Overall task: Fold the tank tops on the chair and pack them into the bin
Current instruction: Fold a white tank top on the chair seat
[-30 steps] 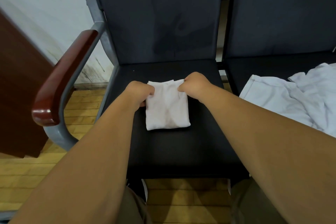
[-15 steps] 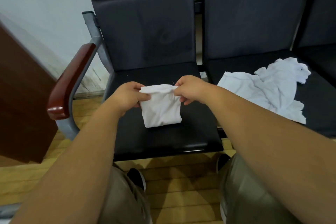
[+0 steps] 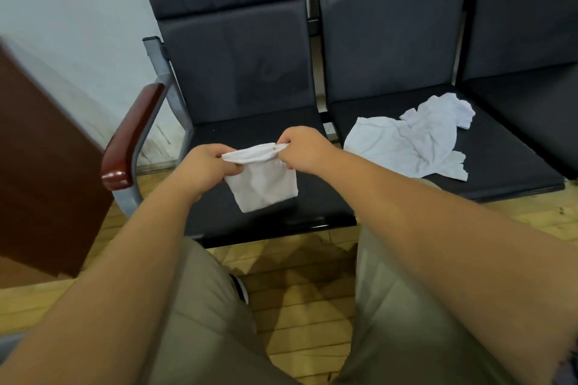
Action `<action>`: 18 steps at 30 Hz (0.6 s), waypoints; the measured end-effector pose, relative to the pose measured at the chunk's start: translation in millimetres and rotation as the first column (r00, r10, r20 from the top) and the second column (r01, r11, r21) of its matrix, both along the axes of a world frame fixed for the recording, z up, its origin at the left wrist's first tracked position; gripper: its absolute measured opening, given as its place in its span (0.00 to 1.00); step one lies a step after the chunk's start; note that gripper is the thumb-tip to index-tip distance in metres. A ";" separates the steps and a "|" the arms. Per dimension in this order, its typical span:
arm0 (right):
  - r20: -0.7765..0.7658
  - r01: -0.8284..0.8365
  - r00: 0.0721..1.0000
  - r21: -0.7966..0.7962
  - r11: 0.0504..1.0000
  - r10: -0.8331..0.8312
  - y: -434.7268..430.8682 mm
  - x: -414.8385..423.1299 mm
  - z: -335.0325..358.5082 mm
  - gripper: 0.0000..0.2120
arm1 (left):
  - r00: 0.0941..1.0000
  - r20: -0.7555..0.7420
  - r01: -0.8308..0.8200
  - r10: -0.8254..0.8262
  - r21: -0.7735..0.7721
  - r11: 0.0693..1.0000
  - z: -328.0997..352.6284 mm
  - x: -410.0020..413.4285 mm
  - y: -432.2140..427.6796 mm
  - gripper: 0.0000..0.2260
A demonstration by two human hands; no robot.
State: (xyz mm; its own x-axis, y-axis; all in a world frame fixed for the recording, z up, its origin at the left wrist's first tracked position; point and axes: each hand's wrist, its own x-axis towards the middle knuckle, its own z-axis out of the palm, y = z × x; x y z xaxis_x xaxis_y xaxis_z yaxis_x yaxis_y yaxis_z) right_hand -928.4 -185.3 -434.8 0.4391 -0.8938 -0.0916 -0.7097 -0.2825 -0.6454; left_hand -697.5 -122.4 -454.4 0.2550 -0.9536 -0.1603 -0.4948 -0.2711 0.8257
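Both hands pinch folded top (image 3: 264, 186) by upper corners: left hand (image 3: 206, 167), right hand (image 3: 301, 150). It hangs below grip, above seat (image 3: 250, 219). Unfolded top (image 3: 406, 144) lies right of grip, nearer right hand. Bin not in view.

Your left hand (image 3: 208, 166) and right hand (image 3: 303, 150) are both up near center, fingers curled, each pinching a top corner of the folded tank top (image 3: 264, 184). Left forearm (image 3: 125, 259) runs in from 7 o'clock, right forearm (image 3: 422, 219) from 4 o'clock, both bare.
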 end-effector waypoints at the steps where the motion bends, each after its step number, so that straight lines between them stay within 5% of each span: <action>1: 0.013 0.001 1.000 -0.011 1.000 -0.001 4.4 2.0 5.7 0.12 | 1.000 0.011 -0.004 0.004 -0.008 1.000 5.3 2.9 5.3 0.09; 18: 0.082 -0.353 0.929 -0.086 0.932 0.360 87.8 207.8 45.2 0.07 | 0.924 0.071 -0.371 0.376 -0.076 0.925 52.8 133.2 188.8 0.08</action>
